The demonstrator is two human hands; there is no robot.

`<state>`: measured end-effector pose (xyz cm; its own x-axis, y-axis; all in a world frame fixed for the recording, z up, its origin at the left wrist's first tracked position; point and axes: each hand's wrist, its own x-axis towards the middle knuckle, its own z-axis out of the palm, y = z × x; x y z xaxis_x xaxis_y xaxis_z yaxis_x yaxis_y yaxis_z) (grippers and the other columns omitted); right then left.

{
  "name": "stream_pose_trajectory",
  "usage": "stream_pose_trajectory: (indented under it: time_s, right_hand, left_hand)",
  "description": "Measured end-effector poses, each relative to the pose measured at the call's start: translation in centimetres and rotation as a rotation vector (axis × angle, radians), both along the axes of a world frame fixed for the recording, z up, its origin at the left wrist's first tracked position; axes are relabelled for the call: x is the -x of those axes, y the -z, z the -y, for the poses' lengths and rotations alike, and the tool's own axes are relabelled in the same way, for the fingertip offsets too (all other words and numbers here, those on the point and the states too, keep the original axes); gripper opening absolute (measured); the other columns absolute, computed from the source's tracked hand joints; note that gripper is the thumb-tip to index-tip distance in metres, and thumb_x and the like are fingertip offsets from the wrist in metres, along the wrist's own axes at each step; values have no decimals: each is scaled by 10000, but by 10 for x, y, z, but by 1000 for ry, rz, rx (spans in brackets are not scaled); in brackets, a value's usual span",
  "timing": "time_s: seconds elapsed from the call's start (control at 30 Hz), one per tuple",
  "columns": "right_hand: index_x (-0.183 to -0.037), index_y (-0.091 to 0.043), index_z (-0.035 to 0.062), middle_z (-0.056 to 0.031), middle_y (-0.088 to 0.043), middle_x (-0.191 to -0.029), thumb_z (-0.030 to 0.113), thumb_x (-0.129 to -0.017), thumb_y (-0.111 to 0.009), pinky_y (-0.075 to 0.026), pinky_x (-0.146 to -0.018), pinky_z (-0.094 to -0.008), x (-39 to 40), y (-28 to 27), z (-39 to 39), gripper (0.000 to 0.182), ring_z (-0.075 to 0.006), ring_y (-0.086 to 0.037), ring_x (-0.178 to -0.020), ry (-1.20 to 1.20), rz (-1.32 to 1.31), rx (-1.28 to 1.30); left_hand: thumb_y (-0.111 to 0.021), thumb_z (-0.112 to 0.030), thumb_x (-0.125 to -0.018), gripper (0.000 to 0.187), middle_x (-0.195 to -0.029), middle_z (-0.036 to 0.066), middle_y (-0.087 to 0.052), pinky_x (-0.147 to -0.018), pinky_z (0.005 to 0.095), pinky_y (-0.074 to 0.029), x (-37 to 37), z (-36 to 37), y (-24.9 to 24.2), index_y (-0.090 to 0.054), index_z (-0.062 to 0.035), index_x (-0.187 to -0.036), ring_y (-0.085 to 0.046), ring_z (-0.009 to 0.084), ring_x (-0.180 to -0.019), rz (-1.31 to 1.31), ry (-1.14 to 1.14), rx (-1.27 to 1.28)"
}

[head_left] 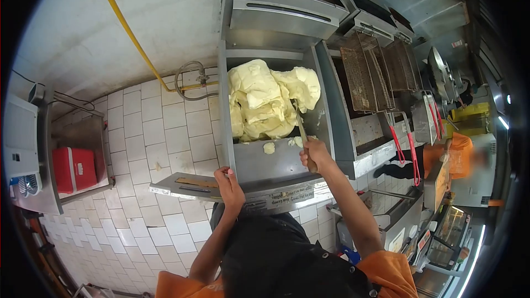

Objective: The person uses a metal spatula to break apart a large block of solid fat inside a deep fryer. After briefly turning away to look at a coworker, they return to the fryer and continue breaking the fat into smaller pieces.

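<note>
A big lumpy mass of pale yellow fat or dough [259,96] lies in a metal basin [265,160]. My right hand [316,154] is wrapped round the handle of a knife [301,125], whose blade reaches up into the right part of the mass. Small pale crumbs sit on the metal near the blade. My left hand [231,189] is at the front edge of the basin, fingers bent and partly apart, with nothing visible in them. It is beside a hinged metal flap [185,186].
Fryer baskets [367,72] with red handles [413,157] stand to the right. Another person in orange [459,154] is farther right. A red cooler [74,170] sits on a shelf at the left. A yellow pipe [124,19] runs along the wall.
</note>
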<state>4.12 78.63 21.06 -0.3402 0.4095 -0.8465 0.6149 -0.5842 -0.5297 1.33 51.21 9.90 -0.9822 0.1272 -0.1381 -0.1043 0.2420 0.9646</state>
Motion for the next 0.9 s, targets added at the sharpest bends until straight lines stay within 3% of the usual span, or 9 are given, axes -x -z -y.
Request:
stream_pose_trajectory:
  time_s: [0.17, 0.23, 0.37, 0.43, 0.5, 0.57, 0.63, 0.8, 0.9]
  right_hand:
    - [-993, -446, 109, -64, -480, -704, 152, -989, -444, -371, -396, -241, 13, 16, -13, 42, -101, -421, -472, 54, -48, 32]
    - [-986, -448, 107, -67, -484, -700, 159, -991, -447, -373, -393, -239, 5, 16, -6, 52, -99, -423, -468, 27, -68, -22]
    - [-1003, -459, 59, -80, -509, -695, 215, -1006, -471, -386, -382, -250, -26, -12, 13, 156, -106, -439, -461, -113, -54, -172]
    - [-1112, -481, 17, -87, -525, -712, 219, -1005, -488, -397, -392, -266, -60, -20, 18, 229, -113, -442, -463, -150, -105, -182]
    - [-1343, -433, 14, -88, -537, -735, 208, -1001, -493, -403, -406, -278, -73, -73, 47, 397, -117, -446, -472, -147, -27, -219]
    - [-1504, -290, 78, -76, -539, -752, 186, -1001, -486, -400, -413, -284, -91, -111, 70, 550, -116, -447, -482, -143, 65, -268]
    - [-1524, -269, 123, -62, -534, -764, 160, -1003, -471, -387, -415, -272, -100, -150, 92, 560, -109, -440, -494, -172, 112, -323]
    - [-1525, -259, 107, -16, -489, -732, 154, -1005, -466, -393, -410, -254, -107, -200, 110, 562, -81, -447, -498, -52, 14, -301]
    - [-1527, -251, 102, -6, -478, -723, 152, -1008, -467, -383, -401, -248, -96, -200, 103, 564, -76, -440, -492, -167, -44, -397]
  left_hand:
    - [-378, -302, -1050, 346, -978, 127, -479, -803, 316, -383, 2, 0, -6, -456, 31, -1105, -444, 201, -847, -49, 8, 18]
    - [-387, -284, -1041, 343, -1040, 192, -486, -826, 374, -398, 1, 1, -5, -444, 50, -1096, -488, 297, -897, 8, 26, 1]
    - [-389, -279, -1039, 338, -1038, 194, -485, -826, 379, -399, 2, 3, -11, -444, 51, -1087, -491, 305, -894, -26, 26, 16]
    - [-386, -278, -1038, 337, -1043, 196, -483, -824, 378, -398, 2, 2, -9, -442, 51, -1082, -488, 306, -899, -31, 15, 8]
    - [-383, -279, -1038, 338, -1049, 196, -482, -824, 376, -398, 2, 1, -9, -442, 50, -1087, -487, 304, -903, -27, 14, -2]
    - [-381, -281, -1038, 340, -1056, 196, -480, -824, 375, -397, 1, 3, -7, -441, 49, -1091, -486, 303, -907, -26, 32, -10]
    - [-376, -263, -1044, 312, -1022, 161, -481, -833, 354, -390, 1, 1, -3, -442, 36, -1105, -466, 237, -888, -36, 19, -23]
    - [-394, -307, -1035, 361, -1049, 181, -469, -826, 374, -398, 0, 2, 1, -441, 45, -1104, -485, 285, -924, 1, 29, -33]
    - [-398, -318, -1034, 366, -1044, 175, -467, -821, 366, -401, 0, 1, 8, -439, 39, -1105, -486, 275, -921, -12, 30, -34]
